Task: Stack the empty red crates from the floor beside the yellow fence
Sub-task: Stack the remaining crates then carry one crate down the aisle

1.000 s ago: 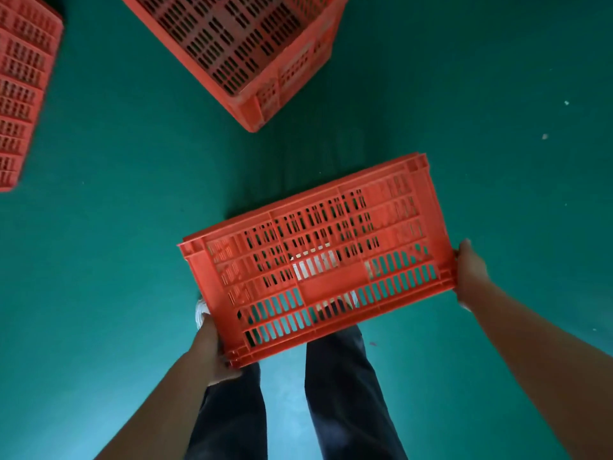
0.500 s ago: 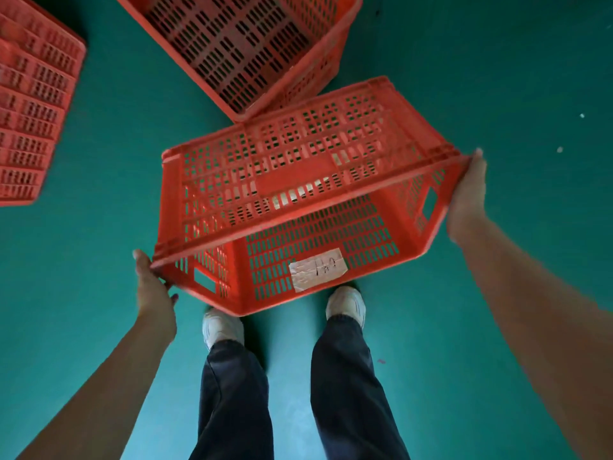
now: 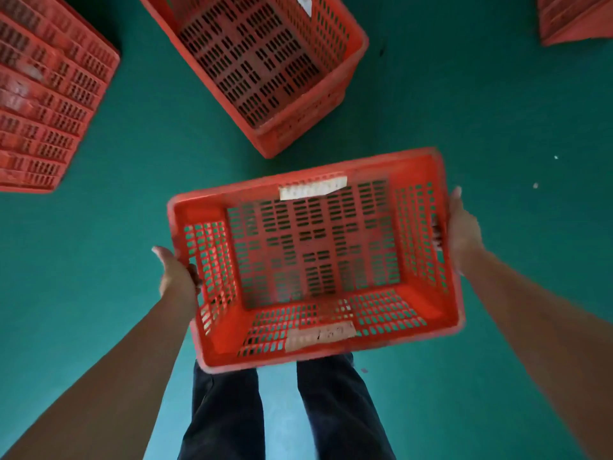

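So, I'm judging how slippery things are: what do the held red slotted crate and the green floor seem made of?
Red slotted crate: apparently moulded plastic, matte; uniform colour, one-piece slotted walls and rounded rim suggest it. Green floor: smooth, seamless, faintly glossy near the trouser legs; probably paint coating or vinyl, cannot tell which.

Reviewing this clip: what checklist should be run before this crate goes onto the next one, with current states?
1. Left hand grip on held crate: ok.
2. Right hand grip on opposite end: ok.
3. Held crate empty, opening up: ok.
4. Floor crate ahead, opening up, empty where visible: ok.
5. Crates aligned: not ok, floor crate sits at an angle.
6. Fence nearby: cannot tell, not in view.
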